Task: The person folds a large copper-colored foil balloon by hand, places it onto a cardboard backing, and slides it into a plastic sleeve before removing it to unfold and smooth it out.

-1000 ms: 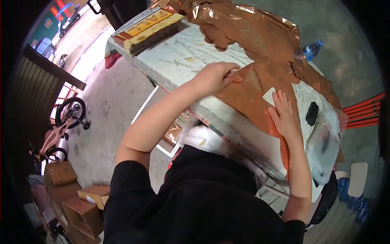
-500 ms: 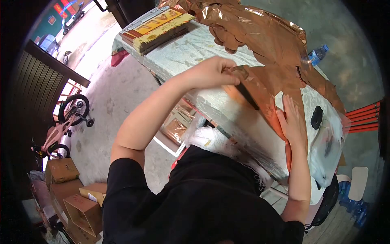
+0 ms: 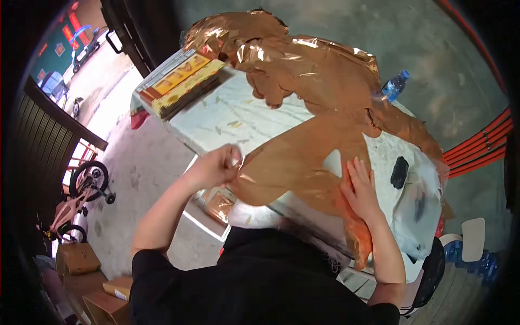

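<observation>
A large copper-coloured foil sheet (image 3: pixel 303 146) with scalloped edges lies flat over much of the white-covered table. My left hand (image 3: pixel 218 167) is closed, its fingers pinching the foil's left edge, which hangs out past the table's near side. My right hand (image 3: pixel 361 192) rests flat on the foil with its fingers stretched out, beside a white triangular gap (image 3: pixel 333 163) in the sheet. A narrow orange-brown strip of the foil (image 3: pixel 357 238) runs down under and beside my right wrist.
A stack of printed "FALL" signs (image 3: pixel 184 81) sits at the table's far left. A blue-labelled bottle (image 3: pixel 396 85) is beyond the foil. Right of my right hand are a black object (image 3: pixel 399 172) and clear plastic (image 3: pixel 422 206). Cardboard boxes (image 3: pixel 81 260) stand at lower left.
My left hand has moved left and down, drawing the foil flap out flat where it was folded up before. My right hand stays flat on the foil. The view has shifted slightly.
</observation>
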`<state>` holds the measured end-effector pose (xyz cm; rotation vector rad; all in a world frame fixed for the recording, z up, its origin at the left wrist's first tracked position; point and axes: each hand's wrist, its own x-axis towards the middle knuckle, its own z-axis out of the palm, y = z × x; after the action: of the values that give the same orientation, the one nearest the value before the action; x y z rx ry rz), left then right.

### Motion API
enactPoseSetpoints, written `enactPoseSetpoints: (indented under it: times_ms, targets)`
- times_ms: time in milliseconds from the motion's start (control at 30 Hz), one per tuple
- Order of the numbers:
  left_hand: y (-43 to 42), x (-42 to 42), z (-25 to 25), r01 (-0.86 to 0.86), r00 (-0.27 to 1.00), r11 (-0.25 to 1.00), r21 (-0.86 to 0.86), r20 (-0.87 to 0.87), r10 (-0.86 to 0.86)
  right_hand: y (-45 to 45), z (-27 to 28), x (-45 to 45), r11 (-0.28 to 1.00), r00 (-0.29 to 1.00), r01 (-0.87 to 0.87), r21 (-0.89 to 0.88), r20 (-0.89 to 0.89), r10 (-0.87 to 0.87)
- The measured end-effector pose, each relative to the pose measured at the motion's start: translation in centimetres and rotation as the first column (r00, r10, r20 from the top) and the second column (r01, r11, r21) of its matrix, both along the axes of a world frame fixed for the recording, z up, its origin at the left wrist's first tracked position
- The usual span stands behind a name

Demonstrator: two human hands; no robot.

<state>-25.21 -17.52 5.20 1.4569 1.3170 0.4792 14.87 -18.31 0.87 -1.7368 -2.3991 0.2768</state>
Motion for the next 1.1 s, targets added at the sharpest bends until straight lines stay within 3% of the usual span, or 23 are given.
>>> enactPoseSetpoints:
  times_ms: [67, 167, 200, 233, 367, 400, 467, 500, 567, 600, 633, 667, 800, 867, 900, 967, 1033, 1100]
  targets:
    - [0.7, -0.6, 0.3, 0.045, 0.996, 0.999, 0.001, -0.072, -0.045, 0.1, 0.8, 0.0, 0.999, 1.0, -0.023, -0.024, 0.001, 0.023]
    - [4.1, -1.1, 0.4, 0.033, 0.987, 0.987, 0.158, -0.16, -0.007, 1.9, 2.0, 0.2, 0.995, 0.998, -0.055, -0.088, -0.006, 0.054]
    - [6.0, -0.6, 0.7, 0.083, 0.953, 0.944, 0.32, -0.303, 0.019, 3.0, 2.5, -0.2, 0.996, 0.997, -0.057, -0.063, -0.047, 0.054]
    - [8.0, -0.1, 1.0, 0.155, 0.899, 0.871, 0.465, -0.432, 0.07, 4.3, 2.9, -0.6, 0.998, 0.995, -0.057, -0.036, -0.086, 0.054]
    - [18.9, 2.2, -3.8, 0.395, 0.867, 0.505, 0.767, -0.493, 0.071, 10.9, 2.6, -2.9, 0.988, 0.986, -0.118, 0.102, -0.103, 0.129]
    - [21.4, 2.8, -4.6, 0.399, 0.867, 0.497, 0.77, -0.493, 0.067, 12.6, 2.1, -3.6, 0.987, 0.988, -0.115, 0.116, -0.092, 0.126]
    - [25.0, 4.1, -5.4, 0.347, 0.895, 0.242, 0.906, -0.398, 0.203, 15.8, 0.4, -5.2, 0.986, 0.99, -0.105, 0.132, -0.081, 0.116]
    - [25.5, 4.8, -4.9, 0.35, 0.896, 0.235, 0.907, -0.398, 0.199, 17.5, -0.7, -6.1, 0.981, 0.988, -0.091, 0.169, -0.105, 0.11]
    - [26.2, 5.9, -3.5, 0.312, 0.868, 0.704, 0.638, -0.493, 0.063, 18.9, -1.2, -7.8, 0.976, 0.987, -0.069, 0.206, -0.131, 0.098]
    - [26.8, 6.1, -3.8, 0.315, 0.867, 0.702, 0.639, -0.495, 0.061, 19.4, -1.2, -8.8, 0.978, 0.983, -0.034, 0.205, -0.171, 0.07]
    - [27.7, 6.3, -4.4, 0.421, 0.807, 0.614, 0.668, -0.585, 0.083, 19.9, -1.2, -9.5, 0.979, 0.976, 0.002, 0.202, -0.214, 0.042]
    - [28.5, 6.4, -5.0, 0.525, 0.738, 0.52, 0.674, -0.665, 0.116, 20.7, -2.4, -9.9, 0.927, 0.981, 0.009, 0.375, -0.184, 0.065]
    - [29.9, 7.1, -6.5, 0.479, 0.691, 0.564, 0.673, -0.685, 0.231, 23.0, -2.3, -10.4, 0.971, 0.999, -0.019, 0.239, -0.038, 0.029]
    - [28.9, 7.2, -5.7, 0.439, 0.789, 0.498, 0.748, -0.586, 0.185, 23.2, -2.9, -9.8, 0.904, 0.995, -0.093, 0.417, 0.079, 0.066]
    - [29.0, 7.3, -5.8, 0.44, 0.792, 0.498, 0.747, -0.584, 0.178, 23.3, -3.1, -9.4, 0.906, 0.995, -0.088, 0.413, 0.083, 0.059]
    - [29.1, 7.2, -5.7, 0.372, 0.816, 0.519, 0.77, -0.538, 0.213, 23.9, -3.4, -8.7, 0.849, 0.993, -0.113, 0.516, 0.035, 0.111]
    - [29.6, 7.2, -5.9, 0.434, 0.773, 0.5, 0.749, -0.595, 0.22, 24.6, -3.1, -8.1, 0.881, 0.996, -0.034, 0.472, -0.062, 0.071]
    - [29.3, 7.7, -5.3, 0.39, 0.745, 0.619, 0.681, -0.629, 0.223, 25.6, -2.4, -7.2, 0.904, 0.987, 0.052, 0.424, -0.16, 0.018]
